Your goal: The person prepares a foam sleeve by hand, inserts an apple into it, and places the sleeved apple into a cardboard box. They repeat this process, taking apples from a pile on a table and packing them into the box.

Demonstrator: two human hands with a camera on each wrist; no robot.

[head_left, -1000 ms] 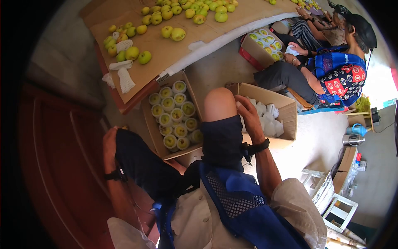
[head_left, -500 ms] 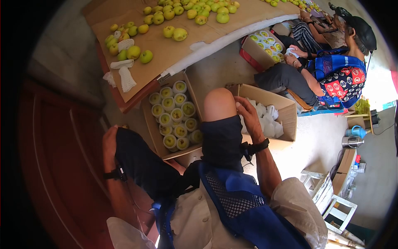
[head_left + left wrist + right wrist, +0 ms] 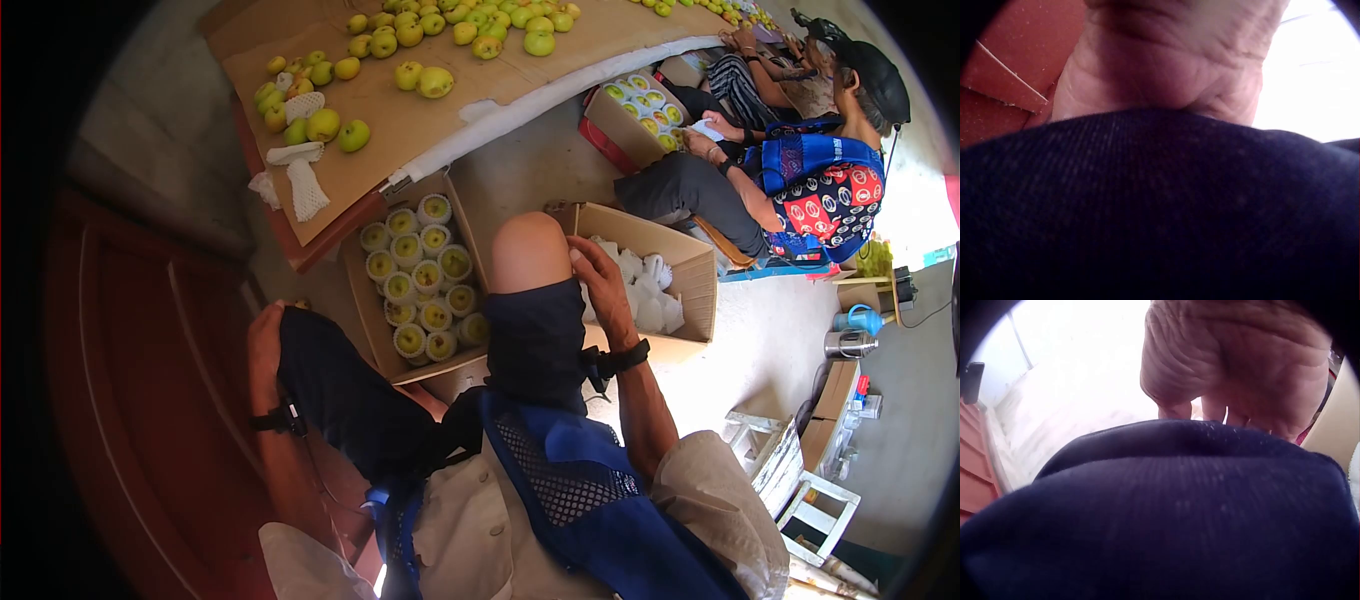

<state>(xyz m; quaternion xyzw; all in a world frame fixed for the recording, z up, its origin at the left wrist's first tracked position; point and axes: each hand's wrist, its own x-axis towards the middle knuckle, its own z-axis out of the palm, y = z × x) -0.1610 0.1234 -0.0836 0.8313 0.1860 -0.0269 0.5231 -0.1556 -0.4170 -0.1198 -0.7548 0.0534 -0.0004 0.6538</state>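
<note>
My left hand (image 3: 265,345) rests on the outer side of my left knee, over the dark trouser leg (image 3: 345,385). In the left wrist view its palm (image 3: 1160,69) shows above the dark cloth, with the fingers hidden behind the knee. My right hand (image 3: 605,285) lies along the side of my bare right knee (image 3: 530,252), fingers relaxed and holding nothing. The right wrist view shows that palm (image 3: 1241,369) over the trouser cloth (image 3: 1166,506). Between and beyond my knees stands a cardboard box (image 3: 372,335) of apples (image 3: 425,275) in white foam nets.
A second cardboard box (image 3: 700,290) holds white foam nets (image 3: 650,300) beside my right hand. Loose apples (image 3: 435,82) lie on the cardboard-covered table (image 3: 400,150) with a few nets (image 3: 305,185). Another seated person (image 3: 820,190) handles a white net near a filled box (image 3: 605,115).
Both my hands stay on my knees. The seated person's hands shift a little around the white net, and the head view has moved very slightly.
</note>
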